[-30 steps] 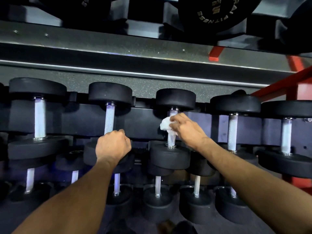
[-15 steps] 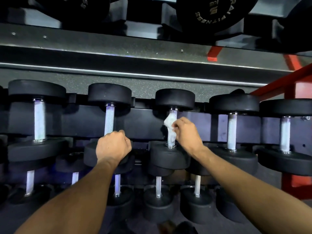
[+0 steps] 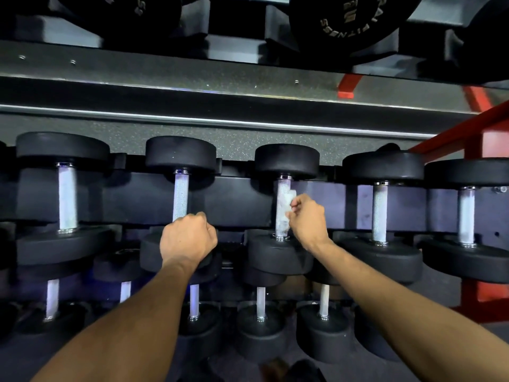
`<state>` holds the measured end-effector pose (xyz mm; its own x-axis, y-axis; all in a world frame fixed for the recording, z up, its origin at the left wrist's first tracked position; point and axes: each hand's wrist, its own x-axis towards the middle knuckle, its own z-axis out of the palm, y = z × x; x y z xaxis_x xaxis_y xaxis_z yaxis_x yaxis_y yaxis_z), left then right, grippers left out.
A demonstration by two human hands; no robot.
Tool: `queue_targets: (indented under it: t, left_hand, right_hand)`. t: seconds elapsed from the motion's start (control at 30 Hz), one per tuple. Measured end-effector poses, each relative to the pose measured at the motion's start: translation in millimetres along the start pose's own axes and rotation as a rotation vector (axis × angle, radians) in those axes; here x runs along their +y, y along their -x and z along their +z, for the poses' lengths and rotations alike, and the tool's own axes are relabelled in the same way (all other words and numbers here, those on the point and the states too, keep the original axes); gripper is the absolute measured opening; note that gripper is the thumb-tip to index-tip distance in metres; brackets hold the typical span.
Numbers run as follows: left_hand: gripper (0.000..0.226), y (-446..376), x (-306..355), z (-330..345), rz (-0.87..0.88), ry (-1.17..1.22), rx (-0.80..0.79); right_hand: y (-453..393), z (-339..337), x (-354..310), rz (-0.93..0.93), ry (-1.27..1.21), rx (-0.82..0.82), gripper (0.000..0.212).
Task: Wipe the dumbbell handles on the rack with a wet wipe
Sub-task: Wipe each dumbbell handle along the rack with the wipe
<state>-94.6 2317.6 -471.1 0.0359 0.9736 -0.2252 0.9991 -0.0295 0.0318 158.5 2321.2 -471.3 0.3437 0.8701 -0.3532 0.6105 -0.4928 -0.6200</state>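
Observation:
A row of black dumbbells with knurled silver handles lies across the dark rack point(image 3: 237, 199). My right hand point(image 3: 308, 221) pinches a white wet wipe point(image 3: 285, 213) and holds it spread along the handle of the third dumbbell point(image 3: 283, 186) from the left. My left hand point(image 3: 188, 237) grips the lower part of the second dumbbell's handle point(image 3: 180, 194), fingers curled round it. The wipe covers most of the third handle's right side.
More dumbbells lie to the left point(image 3: 66, 197) and right point(image 3: 380, 213), and a lower row of smaller ones point(image 3: 260, 301) sits beneath. A weight plate point(image 3: 349, 20) hangs overhead on the upper shelf. A red frame post point(image 3: 493, 150) stands at the right.
My right hand slid down the third handle and the bunched wipe unfolded, now lying lengthwise along the handle. My left hand stayed on the second handle.

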Motion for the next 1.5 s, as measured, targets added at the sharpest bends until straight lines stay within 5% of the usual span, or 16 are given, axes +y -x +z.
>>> queue_targets:
  t: [0.1, 0.3, 0.43, 0.53, 0.73, 0.9, 1.1, 1.33, 1.5]
  left_hand:
    - [0.019, -0.7, 0.3, 0.1, 0.004, -0.003, -0.008]
    - [0.020, 0.6, 0.2, 0.4, -0.005, -0.003, -0.006]
    - [0.019, -0.1, 0.4, -0.4, -0.005, 0.004, -0.007]
    - [0.019, -0.5, 0.4, -0.3, -0.004, 0.007, -0.008]
    - [0.018, -0.5, -0.3, 0.1, -0.006, 0.016, -0.012]
    - [0.018, -0.2, 0.6, -0.7, -0.006, 0.011, -0.007]
    - [0.018, -0.3, 0.9, -0.2, -0.010, -0.008, -0.008]
    - [0.018, -1.0, 0.1, 1.7, -0.003, -0.005, -0.010]
    - [0.018, -0.6, 0.0, 1.3, -0.001, -0.016, -0.009]
  right_hand:
    - [-2.6, -2.8, 9.7, 0.072, 0.114, -0.114, 0.016]
    - [-38.8, -5.5, -21.6, 0.079, 0.118, -0.019, 0.022]
    - [-20.5, -3.4, -3.5, 0.135, 0.151, -0.239, 0.024]
    - [-20.5, 0.3, 3.9, 0.244, -0.012, -0.304, 0.029]
    - [-55.5, -3.2, -13.7, 0.228, -0.262, -0.090, 0.015]
    - [-11.8, -0.4, 1.1, 0.300, -0.437, -0.423, 0.024]
    - [-50.6, -5.2, -21.1, 0.352, -0.727, -0.293, 0.033]
    - [-30.7, 9.9, 10.1, 0.516, -0.837, -0.418, 0.038]
    - [-67.7, 9.2, -8.4, 0.529, -0.975, -0.362, 0.035]
